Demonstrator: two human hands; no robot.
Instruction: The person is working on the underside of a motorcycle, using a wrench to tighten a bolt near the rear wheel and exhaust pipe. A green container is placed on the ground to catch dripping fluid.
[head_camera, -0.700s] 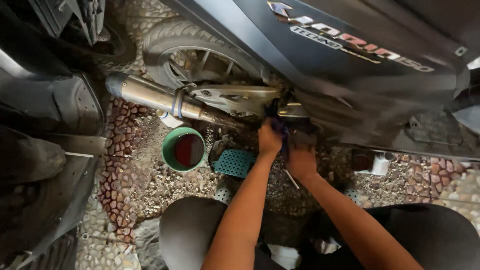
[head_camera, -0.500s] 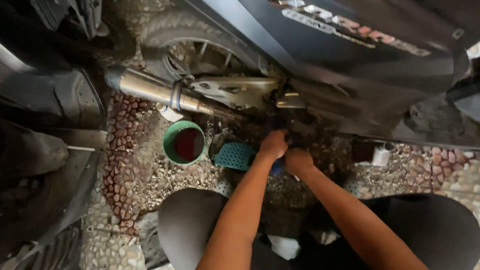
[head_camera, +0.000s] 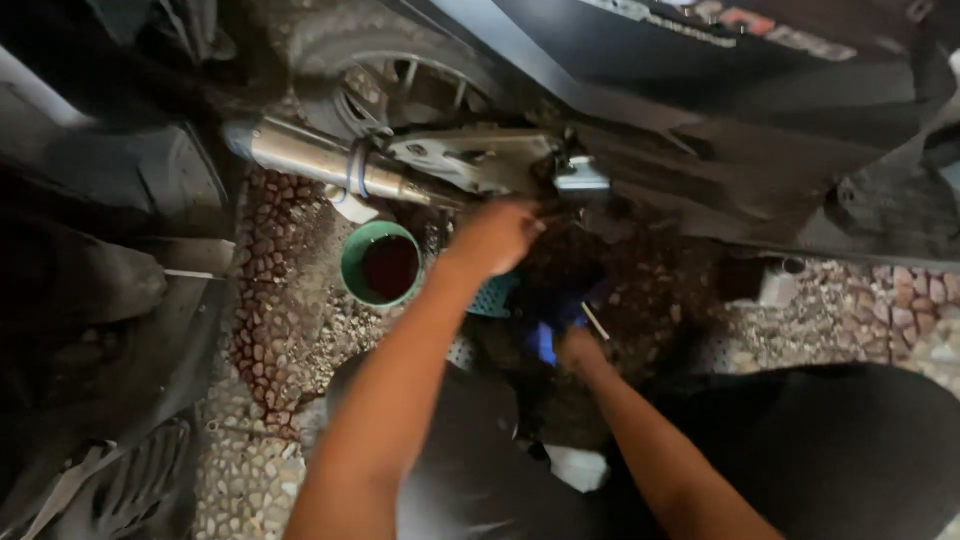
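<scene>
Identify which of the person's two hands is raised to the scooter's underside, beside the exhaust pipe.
The left hand. It reaches up beside the silver exhaust pipe, while the right hand sits lower, near the pebbled ground, at something blue.

A shiny metal exhaust pipe (head_camera: 310, 158) hangs over rough pebbled ground (head_camera: 280, 290) beside a green plastic cup (head_camera: 380, 265).

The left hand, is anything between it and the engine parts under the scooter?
Nothing visible. The left hand is right up at the metal parts by the exhaust pipe, with the green bowl off to the side.
</scene>
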